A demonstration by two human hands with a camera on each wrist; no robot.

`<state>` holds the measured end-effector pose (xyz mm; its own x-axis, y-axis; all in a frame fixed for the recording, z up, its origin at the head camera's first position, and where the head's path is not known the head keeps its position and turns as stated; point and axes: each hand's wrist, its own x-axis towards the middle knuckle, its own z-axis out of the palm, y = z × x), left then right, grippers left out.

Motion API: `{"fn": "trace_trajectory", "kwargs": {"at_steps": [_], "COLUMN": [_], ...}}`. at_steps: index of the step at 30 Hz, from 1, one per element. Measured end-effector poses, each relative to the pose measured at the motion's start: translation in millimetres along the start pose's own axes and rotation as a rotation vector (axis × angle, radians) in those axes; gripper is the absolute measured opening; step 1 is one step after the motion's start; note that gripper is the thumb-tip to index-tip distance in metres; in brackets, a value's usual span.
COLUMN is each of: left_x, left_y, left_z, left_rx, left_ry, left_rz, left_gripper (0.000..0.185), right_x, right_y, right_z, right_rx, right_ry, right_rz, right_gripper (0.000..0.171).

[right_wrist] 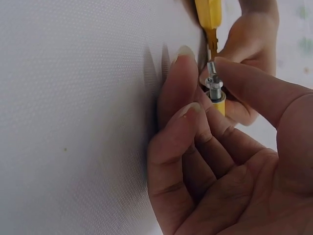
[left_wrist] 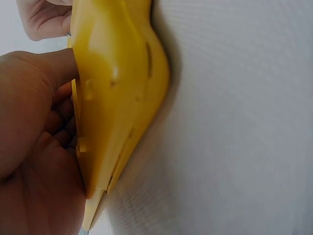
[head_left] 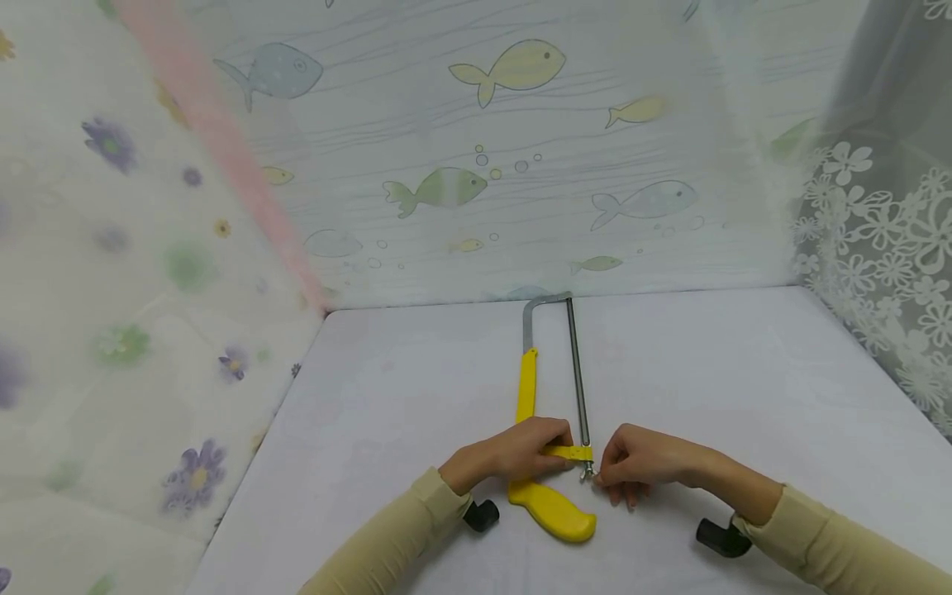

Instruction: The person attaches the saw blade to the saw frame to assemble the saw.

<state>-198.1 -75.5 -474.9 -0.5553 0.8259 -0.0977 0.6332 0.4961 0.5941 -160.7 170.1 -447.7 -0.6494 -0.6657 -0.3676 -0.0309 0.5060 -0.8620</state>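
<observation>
A hacksaw [head_left: 526,384] with a yellow handle and a grey metal front lies on the white table. Its blade side [head_left: 577,372] runs along the right, down to a yellow end piece [head_left: 580,453]. My left hand [head_left: 521,450] grips the yellow frame just above the handle, its fingertips reaching the end piece. In the left wrist view, the yellow handle [left_wrist: 117,98] hides part of those fingers. At the blade's near end sits a silvery wing nut [right_wrist: 214,83]. My right hand [head_left: 650,456] pinches it between thumb and forefinger, while the other fingers curl loosely.
White cloth [head_left: 416,372] covers the table around the saw. A fish-patterned curtain [head_left: 446,248] hangs along the back edge, close to the saw's far end. Flowered fabric [head_left: 149,273] borders the left, lace [head_left: 885,240] the right. Black wrist devices [head_left: 482,516] sit under both sleeves.
</observation>
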Motion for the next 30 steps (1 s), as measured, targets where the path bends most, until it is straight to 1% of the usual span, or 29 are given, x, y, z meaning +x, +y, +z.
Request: {"fn": "trace_trajectory", "kwargs": {"at_steps": [3,9,20,30], "left_x": [0.1,0.3,0.1,0.4], "left_y": [0.4,0.0,-0.2,-2.5], "left_z": [0.2,1.7,-0.3,-0.1], "left_rx": [0.000,-0.004,-0.007,-0.015], "left_ry": [0.000,0.002,-0.001,-0.004], "left_rz": [-0.004,-0.002,0.001,0.015], "left_gripper": [0.013,0.013,0.012,0.012], "right_x": [-0.3,-0.7,0.9,2.5], "right_y": [0.9,2.5,0.2,-3.4], "right_z": [-0.3,0.0,0.7,4.4], "right_rx": [0.003,0.034,0.032,0.030], "right_ry": [0.002,-0.013,-0.027,-0.023], "right_rz": [-0.016,-0.046,-0.027,-0.034], "right_gripper": [0.020,0.022,0.022,0.033]}}
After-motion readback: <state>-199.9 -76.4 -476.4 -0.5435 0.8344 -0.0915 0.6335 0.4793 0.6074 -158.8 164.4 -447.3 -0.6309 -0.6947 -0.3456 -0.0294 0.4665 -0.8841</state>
